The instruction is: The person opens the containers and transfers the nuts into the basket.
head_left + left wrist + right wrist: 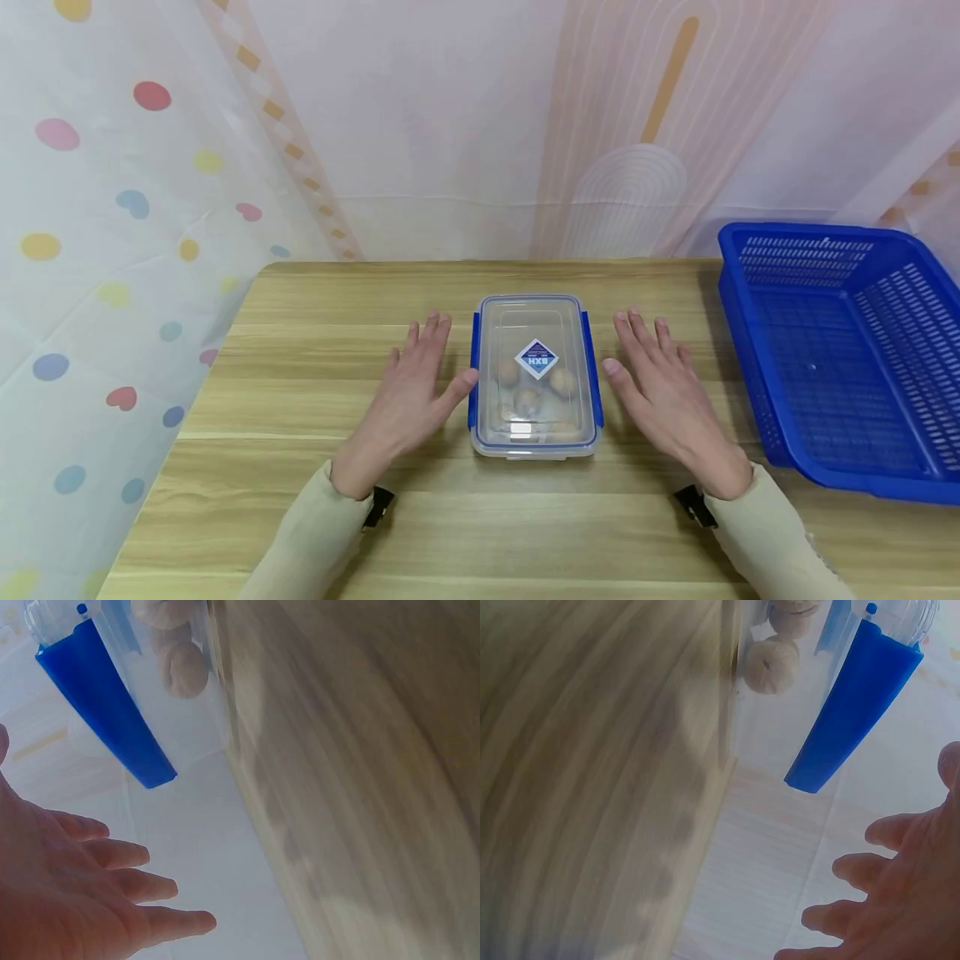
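Observation:
A clear plastic food box [528, 321] with a lid on it sits on the wooden table. Blue clips run along its two long sides, and a blue and white diamond label [537, 359] marks the lid. Several round tan things that look like walnuts [184, 669] show through the walls. To the left of the box is my left hand [408, 392], fingers spread, thumb tip close to the left clip [109, 705]. On the other side my right hand [663, 396] is held with straight fingers, apart from the right clip [855, 705]. Neither hand holds anything.
A blue plastic basket [780, 375] with slotted walls stands at the table's right side. Behind the wooden table [300, 350] hangs a patterned cloth [442, 108], which also covers the left side. A black strap piece [378, 507] shows at the left wrist.

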`<state>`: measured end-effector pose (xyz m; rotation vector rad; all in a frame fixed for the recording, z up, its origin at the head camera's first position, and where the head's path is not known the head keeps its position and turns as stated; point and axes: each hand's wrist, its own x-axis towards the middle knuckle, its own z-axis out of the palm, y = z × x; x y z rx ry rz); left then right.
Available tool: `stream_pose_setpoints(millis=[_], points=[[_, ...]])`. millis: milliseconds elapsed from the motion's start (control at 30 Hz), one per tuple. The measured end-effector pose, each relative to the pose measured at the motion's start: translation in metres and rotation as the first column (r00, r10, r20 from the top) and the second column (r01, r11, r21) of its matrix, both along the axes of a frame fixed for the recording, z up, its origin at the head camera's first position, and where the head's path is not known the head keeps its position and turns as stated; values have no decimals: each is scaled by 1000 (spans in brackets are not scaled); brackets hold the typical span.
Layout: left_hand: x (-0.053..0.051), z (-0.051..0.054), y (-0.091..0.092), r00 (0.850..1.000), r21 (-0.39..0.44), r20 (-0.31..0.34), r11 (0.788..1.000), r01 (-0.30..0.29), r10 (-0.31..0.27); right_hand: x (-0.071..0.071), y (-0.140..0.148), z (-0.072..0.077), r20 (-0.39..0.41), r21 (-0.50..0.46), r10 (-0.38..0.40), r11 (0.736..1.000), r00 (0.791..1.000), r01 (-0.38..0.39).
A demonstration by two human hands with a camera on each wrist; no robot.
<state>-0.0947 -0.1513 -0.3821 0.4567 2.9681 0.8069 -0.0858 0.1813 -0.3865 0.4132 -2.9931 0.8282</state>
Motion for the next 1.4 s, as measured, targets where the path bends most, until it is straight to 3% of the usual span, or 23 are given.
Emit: stream_pose_setpoints(millis=[467,667,867,1033,1400], points=[[-5,-6,17,994,-4,86,998,70,-70,-6,-9,-7,66,-146,85,986,994,-74],[-7,-10,20,993,-15,54,995,101,-101,-9,-12,-11,106,-199,116,976,988,-94],[-7,-13,20,990,-12,86,993,117,-115,-11,-14,-16,159,-252,143,963,977,-100],[-9,-13,21,985,-22,115,991,129,-126,-12,-16,-17,160,-292,137,952,978,-86],[-9,-12,22,983,-54,109,987,154,-148,-12,-23,-18,126,-410,56,912,990,1]])
